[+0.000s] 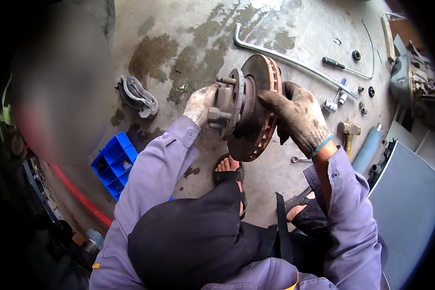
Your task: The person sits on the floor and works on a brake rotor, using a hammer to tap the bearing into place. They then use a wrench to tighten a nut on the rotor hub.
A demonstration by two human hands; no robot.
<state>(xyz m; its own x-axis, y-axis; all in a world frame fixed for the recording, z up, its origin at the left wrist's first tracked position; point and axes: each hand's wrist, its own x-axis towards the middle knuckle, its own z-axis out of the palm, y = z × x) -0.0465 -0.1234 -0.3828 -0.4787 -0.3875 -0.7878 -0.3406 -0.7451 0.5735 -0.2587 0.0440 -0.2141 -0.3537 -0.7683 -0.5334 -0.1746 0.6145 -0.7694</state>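
Observation:
A rusty brake disc point(249, 142) with a hub flange and protruding studs point(225, 80) is held up over the floor in front of me, tilted on edge. My left hand point(199, 104), in a dirty cream knit glove, is closed on the hub side at the left, its fingertips partly hidden behind the studs. My right hand point(299, 116), in a similar glove, grips the disc's right rim, thumb across its face. A large hex nut point(215, 115) sits on the hub's lower left.
Grey curved bracket point(135, 96), blue divided bin point(113, 164), long bent bar point(285, 59), sockets, hammer point(349, 128), wrench point(299, 159) and blue cylinder point(367, 150) lie around. A metal assembly point(411, 82) and finned radiator point(406, 212) stand at right. My sandalled feet point(227, 165) are below.

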